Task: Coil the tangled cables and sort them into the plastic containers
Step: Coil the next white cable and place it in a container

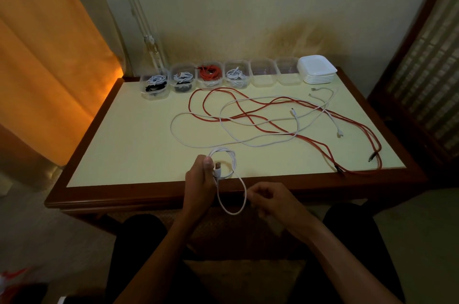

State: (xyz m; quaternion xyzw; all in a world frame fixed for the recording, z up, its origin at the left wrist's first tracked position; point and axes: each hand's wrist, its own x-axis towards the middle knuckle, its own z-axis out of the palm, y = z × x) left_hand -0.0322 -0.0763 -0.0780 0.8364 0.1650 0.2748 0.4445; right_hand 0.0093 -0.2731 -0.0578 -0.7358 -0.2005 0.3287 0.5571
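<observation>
item in hand: thin white usb cable [229, 167], partly coiled at the near edge of the cream-topped wooden table [124, 135]. left hand [201, 177] grips the finished loops, fingers curled round them, plug end sticking up by the thumb. right hand [267, 198] pinches the free run, which hangs in a loop below the table edge between both hands. step: winding this cable, seemingly near its end; next move calls for laying the slack loop onto the coil, then carrying it to a container. row of small clear plastic containers [263, 73] at the far edge: four hold coiled cables, two look empty. stack of white plastic lids [316, 69] at the right end of the row. remaining: long red braided cables [248, 115] and loose white cables [258, 141], crossed over one another mid-table, likely needing untangling first.
</observation>
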